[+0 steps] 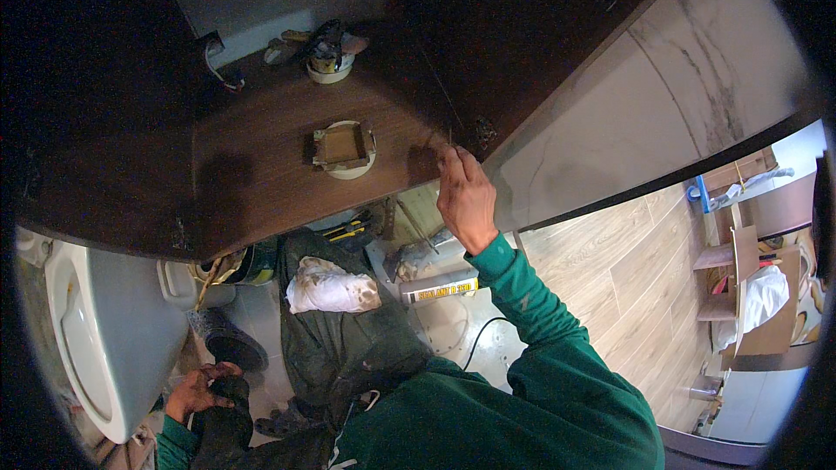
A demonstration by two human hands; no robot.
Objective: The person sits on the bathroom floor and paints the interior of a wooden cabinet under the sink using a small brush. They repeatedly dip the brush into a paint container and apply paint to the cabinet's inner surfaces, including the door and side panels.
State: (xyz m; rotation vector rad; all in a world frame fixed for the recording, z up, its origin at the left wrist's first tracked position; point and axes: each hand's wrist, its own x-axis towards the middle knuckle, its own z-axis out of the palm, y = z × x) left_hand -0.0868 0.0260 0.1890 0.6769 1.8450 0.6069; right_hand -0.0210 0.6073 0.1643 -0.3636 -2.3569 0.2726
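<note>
My right hand reaches to the front edge of the dark brown cabinet. Its thumb and fingers are pinched together, and something thin seems to stick up from the tips, too small to name. Low on the left, my left hand has its fingers curled against something dark that I cannot make out. On the cabinet's brown panel a small square frame-like piece rests on a round white lid. Behind it, a white tub holds a dark crumpled bundle. A white stained cloth lies across my dark-trousered leg.
A labelled sealant cartridge lies right of my leg. Yellow-handled tools are under the cabinet edge. White sanitary ware and a dark bucket stand left. A marble-patterned panel slants at right; cardboard lies beyond.
</note>
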